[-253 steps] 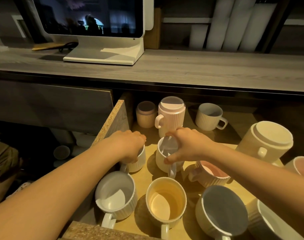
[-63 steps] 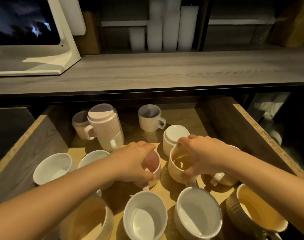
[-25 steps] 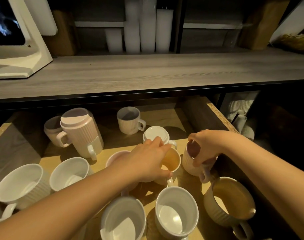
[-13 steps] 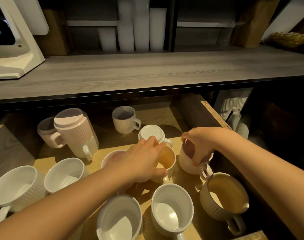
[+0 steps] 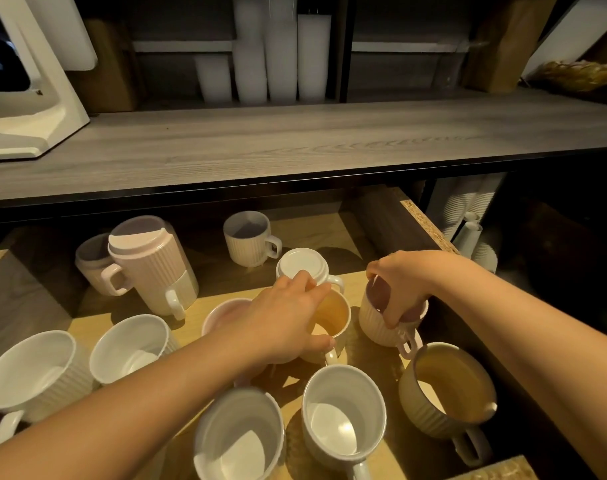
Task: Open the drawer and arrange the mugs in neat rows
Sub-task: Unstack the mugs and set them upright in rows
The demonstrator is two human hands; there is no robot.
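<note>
A grey wooden counter [image 5: 295,147] spans the view above the open drawer [image 5: 430,226], whose pale floor carries ribbed mugs; a white monitor stand [image 5: 35,109] sits at the counter's left end. In the drawer's far left corner stands a stack of two mugs [image 5: 153,268], the top one upside down, with a pink mug [image 5: 94,265] just behind it; a lone cream mug [image 5: 248,239] stands near the far edge. Along the near edge sit two white mugs [image 5: 343,414] and a tan mug [image 5: 451,389] toward the right wall; two more white mugs [image 5: 129,348] sit by the left wall. The left hand [image 5: 288,323] curls over the rim of a yellow-lined mug [image 5: 333,317], thumb on its near side, gripping it, mid-drawer; an upturned white mug [image 5: 304,265] stands just behind. The right hand [image 5: 402,282] pinches the rim of a pink-lined mug [image 5: 385,327] beside the right wall, fingers inside.
</note>
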